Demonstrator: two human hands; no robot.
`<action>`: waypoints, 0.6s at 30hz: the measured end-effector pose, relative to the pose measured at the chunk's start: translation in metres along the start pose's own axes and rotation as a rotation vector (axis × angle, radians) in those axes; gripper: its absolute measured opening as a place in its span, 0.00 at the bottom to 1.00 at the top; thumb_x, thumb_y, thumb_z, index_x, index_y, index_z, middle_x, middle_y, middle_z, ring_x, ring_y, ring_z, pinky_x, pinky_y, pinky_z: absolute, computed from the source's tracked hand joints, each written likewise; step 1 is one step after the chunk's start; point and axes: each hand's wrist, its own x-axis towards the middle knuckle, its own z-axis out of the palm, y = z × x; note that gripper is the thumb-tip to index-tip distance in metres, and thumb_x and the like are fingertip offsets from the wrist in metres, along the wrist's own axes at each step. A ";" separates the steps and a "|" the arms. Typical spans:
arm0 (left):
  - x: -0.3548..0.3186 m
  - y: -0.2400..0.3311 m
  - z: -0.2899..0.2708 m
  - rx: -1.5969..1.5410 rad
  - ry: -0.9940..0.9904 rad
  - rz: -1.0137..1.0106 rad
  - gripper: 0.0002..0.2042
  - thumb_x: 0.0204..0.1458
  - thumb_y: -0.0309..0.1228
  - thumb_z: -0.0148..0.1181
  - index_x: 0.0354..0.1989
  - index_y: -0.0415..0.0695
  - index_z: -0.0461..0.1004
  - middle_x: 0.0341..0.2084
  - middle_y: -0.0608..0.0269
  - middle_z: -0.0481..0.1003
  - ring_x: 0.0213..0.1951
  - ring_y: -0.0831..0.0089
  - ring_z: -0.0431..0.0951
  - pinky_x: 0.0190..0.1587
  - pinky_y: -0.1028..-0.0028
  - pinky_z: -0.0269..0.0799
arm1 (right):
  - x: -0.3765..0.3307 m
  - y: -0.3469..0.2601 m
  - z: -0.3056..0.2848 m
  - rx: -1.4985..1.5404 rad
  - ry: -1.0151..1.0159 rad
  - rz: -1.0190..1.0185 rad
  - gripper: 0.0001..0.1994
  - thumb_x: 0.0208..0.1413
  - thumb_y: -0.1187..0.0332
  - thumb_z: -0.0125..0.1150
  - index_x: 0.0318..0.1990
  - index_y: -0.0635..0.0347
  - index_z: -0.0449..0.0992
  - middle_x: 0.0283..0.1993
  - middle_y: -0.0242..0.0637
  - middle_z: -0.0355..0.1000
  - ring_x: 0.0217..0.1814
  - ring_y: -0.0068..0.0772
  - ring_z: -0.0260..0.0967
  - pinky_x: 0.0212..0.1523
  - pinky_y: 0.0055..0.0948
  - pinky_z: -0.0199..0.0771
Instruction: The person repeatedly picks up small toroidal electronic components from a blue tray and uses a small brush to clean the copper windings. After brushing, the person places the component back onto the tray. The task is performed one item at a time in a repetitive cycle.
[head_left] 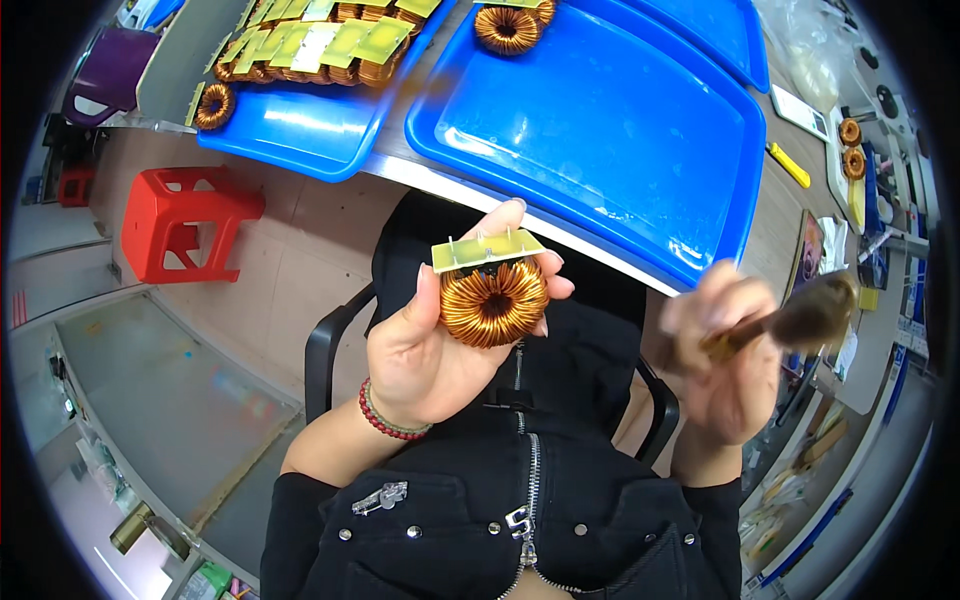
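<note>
Lower frame: dark zipped jacket (520, 510) with metal studs, seated person, black chair arms (325, 350) showing either side.

Left hand (425, 345), centre of frame: closed around a copper-wound toroid coil (493, 302), thumb on the left flank, fingers wrapped behind and to the right. Red bead bracelet (385, 415) at the wrist. Coil held up off the lap, below the tabletop edge (480, 190). Ring face and centre hole turned toward the wearer, so the ring's axis runs roughly toward the camera; the yellow-green base plate (487, 250) sits on top, its long axis left to right, tilted slightly up at the right. My reading: held that way so the winding face is open to view and to the other hand.

Right hand (725, 365), right of centre: blurred with motion, curled shut on a brush-like tool (790, 322), brown handle, dark head pointing to the upper right. What kind of tool exactly, cannot tell. It is apart from the coil, not touching.

Further back, top of frame: 2 blue trays on the tabletop. The large right tray (620, 130) is nearly bare, 1 finished coil (507, 27) at its far edge. The left tray (300, 130) holds a packed row of coils with yellow-green plates (310, 45), 1 loose coil (214, 105) at its left. Likely sorted stock on 1 side, done pieces on the other.

Left of frame: red plastic stool (185, 225) on the floor. Far right: 2 more coils (850, 145) and a yellow marker-like object (789, 164).
</note>
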 end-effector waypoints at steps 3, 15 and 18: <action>0.002 0.001 0.001 0.205 0.012 0.072 0.36 0.54 0.49 0.45 0.64 0.38 0.42 0.53 0.48 0.60 0.55 0.58 0.63 0.54 0.64 0.60 | 0.007 0.018 0.019 0.148 -0.275 0.039 0.11 0.56 0.65 0.49 0.39 0.65 0.67 0.36 0.37 0.62 0.38 0.26 0.60 0.51 0.33 0.60; 0.005 0.002 -0.003 0.105 0.186 0.089 0.25 0.61 0.45 0.27 0.65 0.50 0.41 0.52 0.41 0.62 0.49 0.54 0.69 0.47 0.66 0.69 | 0.013 0.009 0.018 -0.024 -0.160 -0.039 0.13 0.57 0.62 0.50 0.39 0.65 0.68 0.33 0.34 0.63 0.31 0.20 0.59 0.31 0.20 0.62; 0.004 0.004 0.001 0.000 0.091 0.054 0.26 0.60 0.49 0.26 0.65 0.55 0.37 0.51 0.39 0.63 0.46 0.53 0.72 0.42 0.67 0.73 | 0.016 0.021 0.016 -0.418 0.124 -0.355 0.10 0.53 0.68 0.57 0.38 0.65 0.70 0.33 0.36 0.63 0.30 0.22 0.59 0.29 0.17 0.60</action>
